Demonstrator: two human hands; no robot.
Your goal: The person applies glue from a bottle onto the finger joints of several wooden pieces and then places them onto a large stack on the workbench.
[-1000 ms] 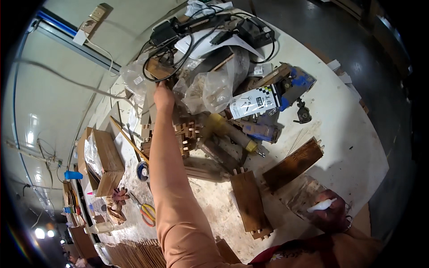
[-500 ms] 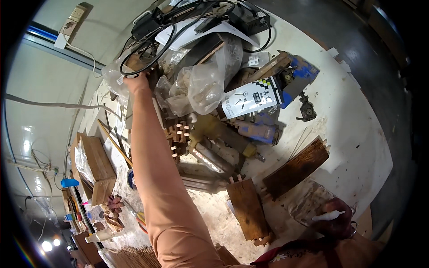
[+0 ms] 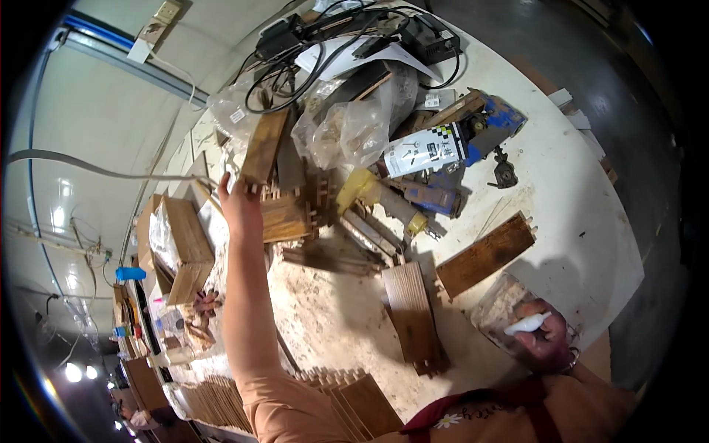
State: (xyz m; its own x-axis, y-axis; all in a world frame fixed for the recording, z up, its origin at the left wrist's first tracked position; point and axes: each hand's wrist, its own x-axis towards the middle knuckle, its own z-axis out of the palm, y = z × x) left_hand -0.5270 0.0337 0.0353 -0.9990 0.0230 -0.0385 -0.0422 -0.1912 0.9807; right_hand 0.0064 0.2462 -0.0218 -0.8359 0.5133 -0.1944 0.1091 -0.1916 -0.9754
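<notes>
My left hand point(image 3: 242, 203) reaches to the far left, its fingers closed on the near end of a narrow brown wooden board point(image 3: 267, 140). Beside that board is a stack of dowelled wooden pieces point(image 3: 286, 220). At the right, my right hand point(image 3: 550, 341) is wrapped round a small white squeeze bottle point(image 3: 528, 323) with a tapered tip. It is over a clear, stained plastic bag or block point(image 3: 496, 314); I cannot tell which. Two dowelled boards lie between my hands: a dark one point(image 3: 486, 255) and a paler one point(image 3: 413, 314).
Plastic bags point(image 3: 354, 125), black cables point(image 3: 325, 66) and a yellow-handled power tool point(image 3: 380, 199) crowd the far middle. A white packet point(image 3: 425, 151) rests by blue tools point(image 3: 436, 193). An opened cardboard box point(image 3: 185, 244) stands left. Rows of wooden slats point(image 3: 210, 402) line the near edge.
My left hand has come back nearer, and a wooden board now shows in it. My right hand has turned, the white bottle's tip now pointing left. The view has shifted slightly.
</notes>
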